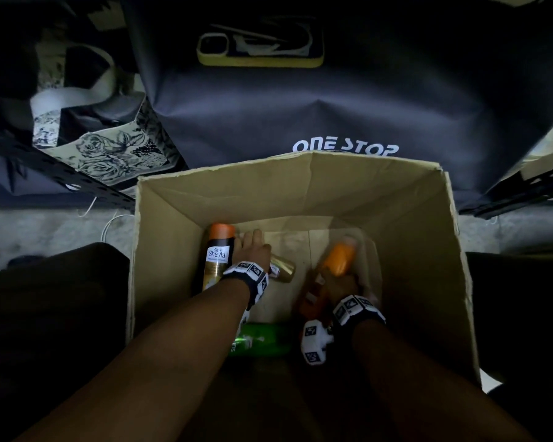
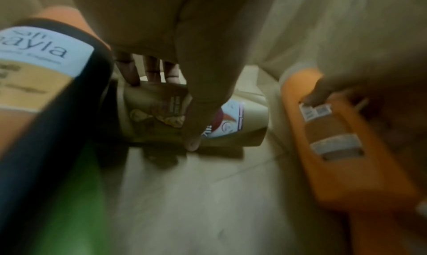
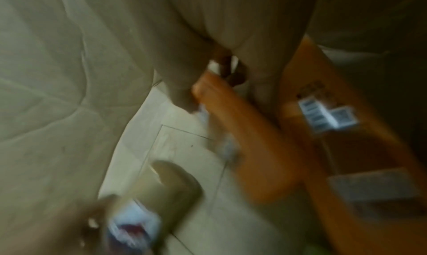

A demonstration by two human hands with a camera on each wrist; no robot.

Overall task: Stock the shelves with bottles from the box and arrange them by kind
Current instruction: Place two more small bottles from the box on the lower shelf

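Both hands are down inside the cardboard box (image 1: 422,218), its tall walls close around them and a strip of bare box floor between the bottles. The left hand (image 1: 253,247) reaches over a gold bottle (image 2: 148,116) lying on its side on the floor of the box: fingers (image 2: 129,70) curl over its far edge and the thumb presses its near side, so the hand clamps it. Just to the left stands a black can with an orange cap (image 1: 216,253), touching that hand's side. A green bottle (image 1: 262,339) lies near the front wall, partly hidden under the left forearm. The right hand (image 1: 339,282) is wrapped round an orange bottle (image 1: 339,256), thumb on one side and fingers curled behind it, and a second orange bottle (image 3: 360,149) lies right beside it. The right wrist view is smeared with blur, labels unreadable. Beyond the box hangs a dark cover with a phone (image 1: 259,46) on top
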